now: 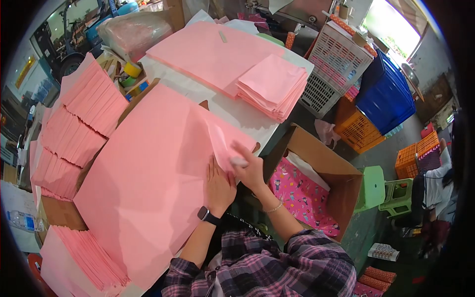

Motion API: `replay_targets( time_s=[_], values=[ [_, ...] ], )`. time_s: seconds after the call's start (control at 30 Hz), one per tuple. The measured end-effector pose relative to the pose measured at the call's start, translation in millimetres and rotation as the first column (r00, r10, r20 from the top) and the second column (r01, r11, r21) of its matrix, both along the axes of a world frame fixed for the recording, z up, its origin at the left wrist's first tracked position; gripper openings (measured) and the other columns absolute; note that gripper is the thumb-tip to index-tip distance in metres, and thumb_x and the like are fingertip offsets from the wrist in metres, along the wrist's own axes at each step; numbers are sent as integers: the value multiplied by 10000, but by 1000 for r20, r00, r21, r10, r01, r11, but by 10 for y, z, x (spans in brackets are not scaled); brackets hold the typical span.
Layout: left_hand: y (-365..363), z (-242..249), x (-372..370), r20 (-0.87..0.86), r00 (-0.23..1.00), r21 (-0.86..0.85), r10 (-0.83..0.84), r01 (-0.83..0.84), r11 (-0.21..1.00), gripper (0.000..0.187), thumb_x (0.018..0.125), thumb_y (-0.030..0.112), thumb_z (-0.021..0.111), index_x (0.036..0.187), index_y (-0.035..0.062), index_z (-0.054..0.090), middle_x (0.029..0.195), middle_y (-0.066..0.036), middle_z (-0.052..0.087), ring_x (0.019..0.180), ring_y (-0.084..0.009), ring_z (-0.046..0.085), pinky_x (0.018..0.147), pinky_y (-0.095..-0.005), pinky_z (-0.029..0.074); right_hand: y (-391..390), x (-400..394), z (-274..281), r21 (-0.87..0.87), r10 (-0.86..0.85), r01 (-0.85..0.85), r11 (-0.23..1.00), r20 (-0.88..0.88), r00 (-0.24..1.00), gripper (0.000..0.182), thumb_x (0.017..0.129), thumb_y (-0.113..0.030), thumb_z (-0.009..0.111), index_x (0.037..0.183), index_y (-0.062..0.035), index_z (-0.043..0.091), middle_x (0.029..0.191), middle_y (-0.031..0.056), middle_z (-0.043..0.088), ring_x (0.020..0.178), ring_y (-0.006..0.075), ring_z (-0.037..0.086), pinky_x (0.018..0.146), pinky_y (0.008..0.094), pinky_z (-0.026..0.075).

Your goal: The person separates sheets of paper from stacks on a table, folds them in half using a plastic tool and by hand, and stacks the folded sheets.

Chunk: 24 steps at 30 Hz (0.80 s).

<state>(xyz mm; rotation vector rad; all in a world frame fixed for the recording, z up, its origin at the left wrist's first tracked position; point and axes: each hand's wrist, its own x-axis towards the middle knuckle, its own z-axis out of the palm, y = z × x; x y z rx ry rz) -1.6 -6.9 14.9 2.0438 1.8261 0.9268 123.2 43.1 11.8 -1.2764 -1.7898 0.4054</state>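
A big stack of pink paper sheets [148, 173] lies flat on the table in front of me. My left hand [219, 185], with a black watch on its wrist, presses flat on the near right edge of the stack. My right hand [249, 167] pinches the corner of the top pink sheet [217, 138] and lifts it, so that the corner curls up. A pale cover sits on one fingertip of that hand.
Folded pink sheets are piled at the left [79, 128], at the bottom left [94, 257] and at the far side [274, 86]. An open cardboard box [341, 173] with patterned pink cloth stands at my right. Crates [386, 94] and green stools [373, 185] stand beyond; another person sits at the far right.
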Motion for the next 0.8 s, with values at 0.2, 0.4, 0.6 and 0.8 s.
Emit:
replay_targets(
  time_s=[0.2,0.4,0.6,0.8],
  values=[
    [7,-30,-15,-12,999,4,-33,33,999,538,897,140,482,1321,-160,341,1344,-363,401,1283,-497,359,1127,-511,240,-2,-31,-44,-31,-319,332,943,212,924,550,778,-183,681,1295,-54,545,914,192,683,599,344,643,522,414,496],
    [13,-63,-16,-11,1000,-35,0,0,999,531,904,179,490,1320,-132,377,1363,-352,389,1317,-477,332,1129,-509,237,103,11,-60,-267,-138,42,963,-351,926,496,857,-330,676,1208,12,600,861,150,690,467,189,558,442,299,433],
    [-29,83,44,-185,981,-54,-61,52,997,586,881,275,570,1365,-13,410,1434,-339,303,1373,-474,244,1139,-521,207,104,210,-34,-611,-386,-250,751,-713,585,472,914,-429,620,1061,18,666,723,70,686,405,61,441,347,218,275],
    [-15,48,78,-192,979,-132,-74,49,990,717,821,328,658,1418,60,364,1468,-332,231,1393,-478,185,1147,-535,169,129,153,-140,-577,-350,114,809,-317,881,293,871,-296,685,852,-4,673,704,113,686,474,200,585,448,322,438]
  ],
)
